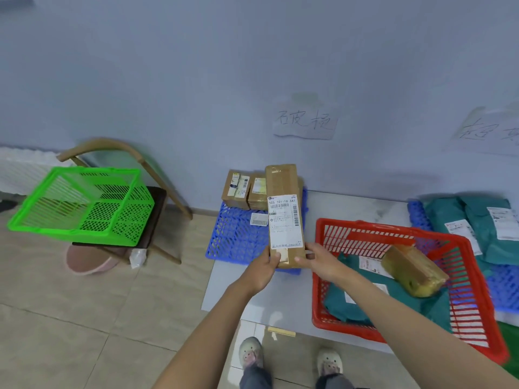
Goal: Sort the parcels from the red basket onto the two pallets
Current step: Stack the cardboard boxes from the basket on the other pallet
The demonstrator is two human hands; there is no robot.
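Observation:
I hold a long brown cardboard parcel (284,211) with a white shipping label over the left blue pallet (236,237). My left hand (265,266) grips its near left corner and my right hand (316,259) grips its near right corner. Two small brown boxes (245,189) and a loose white label lie on that pallet. The red basket (471,279) to the right holds a tape-wrapped brown box (414,270) and teal mail bags (365,299). The right blue pallet (502,287) carries more teal mail bags (477,223).
A green basket (81,206) sits on a wooden chair (157,175) at the left, with a pink basin (87,259) under it. Handwritten paper signs (304,120) hang on the wall above the pallets. My feet (289,357) stand on the tiled floor below.

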